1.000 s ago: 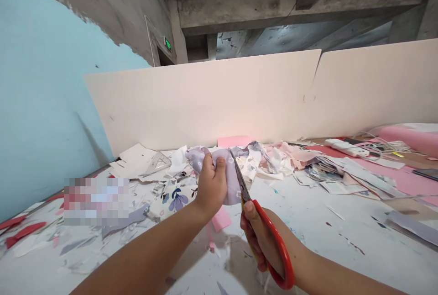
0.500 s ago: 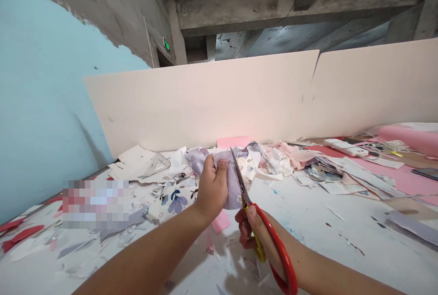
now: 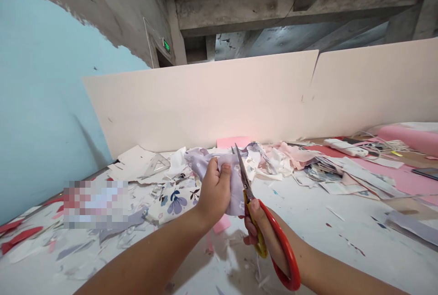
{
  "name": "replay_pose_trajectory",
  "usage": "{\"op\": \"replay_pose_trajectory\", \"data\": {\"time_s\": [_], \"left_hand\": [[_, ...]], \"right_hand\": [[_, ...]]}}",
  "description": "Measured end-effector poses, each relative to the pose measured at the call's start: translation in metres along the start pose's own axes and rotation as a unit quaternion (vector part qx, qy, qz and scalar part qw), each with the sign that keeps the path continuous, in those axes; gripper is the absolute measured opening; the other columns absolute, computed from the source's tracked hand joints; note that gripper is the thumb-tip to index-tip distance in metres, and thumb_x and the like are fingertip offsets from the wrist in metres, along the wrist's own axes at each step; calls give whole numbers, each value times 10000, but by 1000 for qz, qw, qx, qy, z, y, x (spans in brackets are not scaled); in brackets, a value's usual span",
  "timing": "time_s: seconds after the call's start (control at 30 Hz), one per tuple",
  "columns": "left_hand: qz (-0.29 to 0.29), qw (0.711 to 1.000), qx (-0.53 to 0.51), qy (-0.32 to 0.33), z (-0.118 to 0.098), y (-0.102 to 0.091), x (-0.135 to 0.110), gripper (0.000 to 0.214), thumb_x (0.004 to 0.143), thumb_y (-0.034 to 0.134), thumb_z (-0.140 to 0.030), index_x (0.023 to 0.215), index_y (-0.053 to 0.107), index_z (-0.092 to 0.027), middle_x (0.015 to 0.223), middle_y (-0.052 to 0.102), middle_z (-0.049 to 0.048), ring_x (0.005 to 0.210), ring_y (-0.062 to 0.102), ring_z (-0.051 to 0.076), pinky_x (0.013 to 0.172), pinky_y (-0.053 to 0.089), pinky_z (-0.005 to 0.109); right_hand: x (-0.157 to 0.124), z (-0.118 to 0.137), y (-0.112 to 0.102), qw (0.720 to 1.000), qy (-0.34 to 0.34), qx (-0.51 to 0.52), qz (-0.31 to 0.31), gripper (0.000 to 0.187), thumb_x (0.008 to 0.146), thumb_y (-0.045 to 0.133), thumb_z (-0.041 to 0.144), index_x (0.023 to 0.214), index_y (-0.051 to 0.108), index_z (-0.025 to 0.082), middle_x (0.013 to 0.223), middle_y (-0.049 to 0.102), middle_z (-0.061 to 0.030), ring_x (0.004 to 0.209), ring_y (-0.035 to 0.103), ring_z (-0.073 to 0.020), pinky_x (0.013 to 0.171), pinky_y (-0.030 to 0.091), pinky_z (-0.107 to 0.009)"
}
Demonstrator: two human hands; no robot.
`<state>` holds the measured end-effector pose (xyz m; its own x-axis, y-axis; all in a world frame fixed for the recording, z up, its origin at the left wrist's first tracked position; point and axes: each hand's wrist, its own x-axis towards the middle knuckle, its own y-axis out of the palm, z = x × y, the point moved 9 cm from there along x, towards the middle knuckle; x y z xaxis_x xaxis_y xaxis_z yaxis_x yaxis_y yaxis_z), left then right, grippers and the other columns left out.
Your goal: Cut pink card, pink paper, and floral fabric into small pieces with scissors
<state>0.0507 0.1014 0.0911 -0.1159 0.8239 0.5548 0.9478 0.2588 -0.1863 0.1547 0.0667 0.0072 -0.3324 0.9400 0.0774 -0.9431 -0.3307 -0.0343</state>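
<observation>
My left hand [image 3: 215, 190] pinches a piece of lilac fabric [image 3: 237, 194] with a small pale flower print, thumb on top. Part of the lilac cloth spreads behind that hand. My right hand [image 3: 262, 226] is closed around the red and yellow handles of a pair of scissors [image 3: 245, 178]. The blades point up and away, slightly parted, beside the right edge of the lilac fabric. Whether cloth lies between the blades is hard to tell. Beneath and left of my left hand lies white cloth with blue flowers [image 3: 176, 201].
Scraps in white, grey and red litter the left of the white table [image 3: 308, 240]. Behind are a clear set square [image 3: 160, 165] and pale pink fabric [image 3: 290, 155]. At right lie stacked strips [image 3: 328, 171], a power strip [image 3: 345, 147] and a phone [image 3: 426, 173]. A pale partition [image 3: 205, 103] stands behind.
Both hands have shifted slightly right, carrying the fabric and scissors. The scissor blades have parted a little, with the second tip now showing.
</observation>
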Motion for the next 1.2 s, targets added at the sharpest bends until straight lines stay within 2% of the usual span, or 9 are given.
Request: {"op": "replay_pose_trajectory", "data": {"time_s": [0.13,0.4,0.53,0.8,1.0,1.1,1.2], "left_hand": [[9,1000,7,-3,1,2,-1,257,826,344,-447,844,440,-209,685,504,-28,625,478,114,611,380,240],[31,999,-4,-15,5,5,-2,260,819,349,-457,836,429,-210,660,490,-32,610,474,112,587,382,232],[33,999,-4,-15,4,5,-3,269,818,345,-458,849,436,-206,671,502,-24,608,480,117,572,384,234],[18,1000,23,-1,1,3,-1,262,823,342,-449,853,442,-209,698,506,-20,667,494,130,641,382,254],[23,1000,8,-10,4,3,-1,267,816,347,-464,836,438,-214,674,486,-26,634,480,123,613,383,242],[24,1000,3,-14,5,3,-1,270,817,346,-464,831,439,-211,665,480,-28,609,469,112,590,383,233],[24,999,-13,-27,7,2,-1,272,813,354,-467,810,437,-207,647,470,-33,575,458,104,559,384,226]], "right_hand": [[0,-1,-1,1000,5,-5,2,471,774,270,629,652,383,188,568,331,57,475,319,-67,616,433,-278],[1,-7,1,1000,26,5,4,540,758,199,666,727,434,181,498,316,72,391,323,-62,416,355,-222],[1,-6,0,999,32,-12,-2,509,773,222,645,707,422,182,475,311,79,363,310,-55,393,344,-208],[0,-6,-2,998,53,-44,-14,522,753,204,675,643,369,192,444,295,82,332,282,-48,355,329,-193],[-4,-9,-4,993,107,-36,-28,501,746,250,670,622,357,196,430,293,83,312,256,-41,308,282,-169],[-1,-9,-6,995,92,-14,-33,461,767,297,622,622,377,191,430,304,84,300,257,-36,303,285,-172],[6,-7,-11,997,57,20,-52,415,778,351,574,650,414,184,441,339,77,330,357,-56,351,354,-193]]}}
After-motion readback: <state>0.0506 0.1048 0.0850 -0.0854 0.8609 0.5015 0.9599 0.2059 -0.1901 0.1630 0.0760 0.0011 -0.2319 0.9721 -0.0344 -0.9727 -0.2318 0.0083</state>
